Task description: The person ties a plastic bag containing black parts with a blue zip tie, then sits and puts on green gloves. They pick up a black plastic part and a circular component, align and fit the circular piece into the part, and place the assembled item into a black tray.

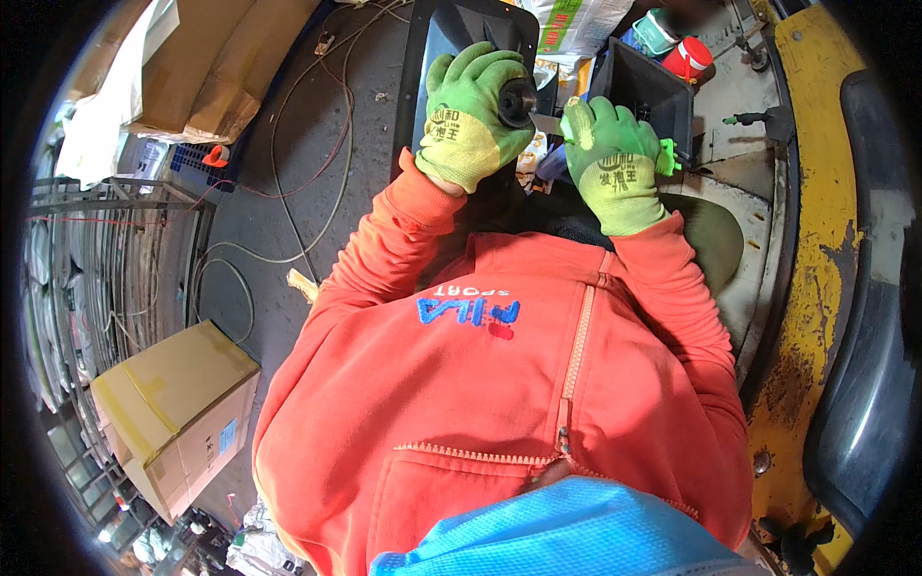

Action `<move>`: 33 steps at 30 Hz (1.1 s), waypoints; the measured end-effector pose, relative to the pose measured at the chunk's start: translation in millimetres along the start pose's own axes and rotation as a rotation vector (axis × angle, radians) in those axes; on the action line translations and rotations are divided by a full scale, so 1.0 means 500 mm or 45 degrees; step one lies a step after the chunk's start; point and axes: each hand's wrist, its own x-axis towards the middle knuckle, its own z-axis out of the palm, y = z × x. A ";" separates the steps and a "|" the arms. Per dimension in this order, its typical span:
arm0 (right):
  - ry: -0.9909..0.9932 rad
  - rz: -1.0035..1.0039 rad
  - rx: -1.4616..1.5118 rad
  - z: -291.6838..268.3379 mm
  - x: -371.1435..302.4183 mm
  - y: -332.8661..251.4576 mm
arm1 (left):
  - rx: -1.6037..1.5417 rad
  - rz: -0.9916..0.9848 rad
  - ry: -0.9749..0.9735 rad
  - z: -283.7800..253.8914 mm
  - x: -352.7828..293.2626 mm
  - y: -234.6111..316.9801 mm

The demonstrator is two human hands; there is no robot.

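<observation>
My left hand (pixel 471 120), in a green and yellow work glove, is closed around a black round plastic part (pixel 517 104) with a dark hollow in its end. My right hand (pixel 615 158), gloved alike, grips a green-handled knife (pixel 669 156) whose butt sticks out beside the wrist. Its flat, pale blade (pixel 548 125) points left and reaches close to the black part. Whether blade and part touch, I cannot tell. Behind my left hand stands a black plastic bin (pixel 415 72).
A second black bin (pixel 663 101) stands beyond my right hand, near a red-lidded container (pixel 688 60) and a white sack (pixel 591 24). Yellow machine framing (pixel 816 192) borders the right. Cables (pixel 279 154) cross the floor at left, near a cardboard box (pixel 178 403).
</observation>
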 end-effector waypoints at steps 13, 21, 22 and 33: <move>0.187 -0.100 0.033 -0.023 0.034 0.023 | -0.512 -0.062 -0.491 -0.034 0.014 -0.022; 0.125 -0.457 0.117 -0.062 0.041 0.039 | -1.112 -0.216 -1.120 -0.063 -0.002 -0.006; 0.097 -0.475 0.154 -0.067 0.047 0.039 | -1.190 -0.192 -1.169 -0.064 -0.002 -0.001; 0.407 -0.935 0.181 -0.070 0.125 0.079 | -1.662 0.234 -1.491 -0.050 -0.004 0.058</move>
